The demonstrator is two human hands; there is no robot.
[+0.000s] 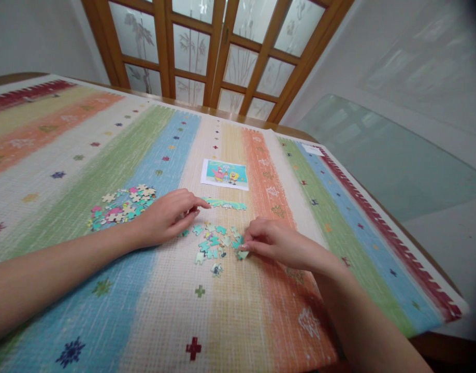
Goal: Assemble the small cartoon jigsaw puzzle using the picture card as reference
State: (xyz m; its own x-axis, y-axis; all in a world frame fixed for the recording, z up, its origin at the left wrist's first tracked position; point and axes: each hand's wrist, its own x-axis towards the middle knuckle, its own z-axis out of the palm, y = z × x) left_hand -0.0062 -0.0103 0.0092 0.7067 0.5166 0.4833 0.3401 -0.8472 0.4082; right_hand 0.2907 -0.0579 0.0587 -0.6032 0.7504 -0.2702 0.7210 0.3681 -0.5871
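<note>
Two hands are in view: one left hand (173,217) and one right hand (272,238). Loose pieces make two groups, one left heap (123,210) and one middle group (213,241); the middle one seems to number about two dozen, though overlap blurs the tally. There is one joined strip (227,204), one picture (226,175), one white slip (312,149), one cloth (171,311) and one table (206,109). Panes (190,49) stand in four columns.
</note>
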